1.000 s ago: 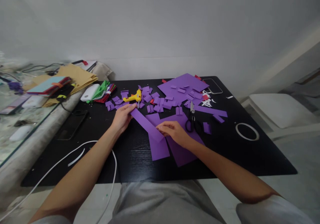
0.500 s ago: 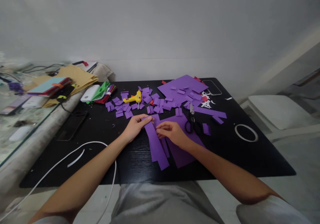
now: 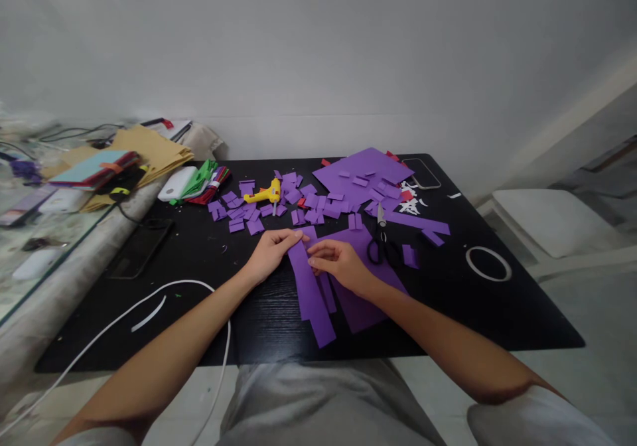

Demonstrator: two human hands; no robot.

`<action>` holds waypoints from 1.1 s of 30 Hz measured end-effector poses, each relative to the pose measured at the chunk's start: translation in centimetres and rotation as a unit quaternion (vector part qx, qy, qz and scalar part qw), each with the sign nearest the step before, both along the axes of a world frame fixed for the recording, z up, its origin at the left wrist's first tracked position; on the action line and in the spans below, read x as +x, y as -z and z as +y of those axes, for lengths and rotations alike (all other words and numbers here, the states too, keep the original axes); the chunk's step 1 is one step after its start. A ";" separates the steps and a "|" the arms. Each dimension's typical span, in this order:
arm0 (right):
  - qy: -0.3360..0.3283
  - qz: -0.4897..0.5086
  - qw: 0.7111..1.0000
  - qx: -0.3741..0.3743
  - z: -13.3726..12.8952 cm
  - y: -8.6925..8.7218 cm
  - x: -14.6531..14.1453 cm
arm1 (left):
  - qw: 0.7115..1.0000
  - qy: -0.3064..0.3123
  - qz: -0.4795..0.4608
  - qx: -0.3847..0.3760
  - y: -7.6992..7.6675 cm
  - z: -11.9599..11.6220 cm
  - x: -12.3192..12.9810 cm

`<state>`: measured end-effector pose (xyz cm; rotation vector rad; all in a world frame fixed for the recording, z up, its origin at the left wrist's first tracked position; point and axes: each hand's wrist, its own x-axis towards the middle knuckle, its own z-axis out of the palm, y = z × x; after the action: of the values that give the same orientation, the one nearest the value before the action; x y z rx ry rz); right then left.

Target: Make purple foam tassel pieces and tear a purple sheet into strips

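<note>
My left hand [image 3: 270, 252] is closed, thumb and fingers pinching the top end of a long purple paper strip [image 3: 313, 300] that slants down toward me. At the strip's right edge, my right hand [image 3: 338, 263] has its fingers bent in, thumb and fingertips closed on that edge. More purple strips [image 3: 326, 292] lie underneath, partly hidden by the held one. A larger purple sheet [image 3: 368, 310] rests below my right hand and forearm. Scissors with black handles [image 3: 382, 237] lie just beyond my right hand, blades pointing away.
Several small folded purple pieces [image 3: 253, 225] are scattered around a yellow glue gun [image 3: 266, 194]. Behind them lies a big purple sheet [image 3: 343, 167] beside white scraps [image 3: 411, 200]. A tape ring [image 3: 488, 264] sits right; a phone [image 3: 142, 250] and white cable [image 3: 186, 281] lie left.
The lower end of the held strip has moved slightly down and toward me. My right hand has shifted a little left along its edge. The left hand keeps its pinch.
</note>
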<state>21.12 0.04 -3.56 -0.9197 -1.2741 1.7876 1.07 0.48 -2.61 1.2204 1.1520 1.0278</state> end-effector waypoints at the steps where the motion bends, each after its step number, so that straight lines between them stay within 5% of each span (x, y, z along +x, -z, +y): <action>1: 0.006 0.002 1.000 0.001 0.0 0.0 0.0 | 1.000 0.003 -0.020 -0.011 0.0 0.0 0.0; 6: 0.052 0.000 0.999 0.008 0.2 -0.2 0.3 | 0.995 0.013 -0.092 -0.028 -0.4 0.2 0.0; 11: 0.099 -0.004 0.995 0.026 0.4 -0.3 0.5 | 0.999 0.041 -0.028 -0.008 -0.7 0.1 0.0; 27: 0.092 -0.017 0.995 -0.017 0.4 -0.2 0.6 | 0.995 0.099 -0.020 0.027 -1.1 -0.1 0.0; 33: 0.093 -0.036 0.994 0.044 0.2 -0.4 0.6 | 0.994 0.108 -0.020 0.029 -1.0 -0.2 0.1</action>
<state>21.72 0.22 -3.11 -1.0267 -1.2571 1.5552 1.21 0.28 -1.63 1.3339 0.9417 0.9234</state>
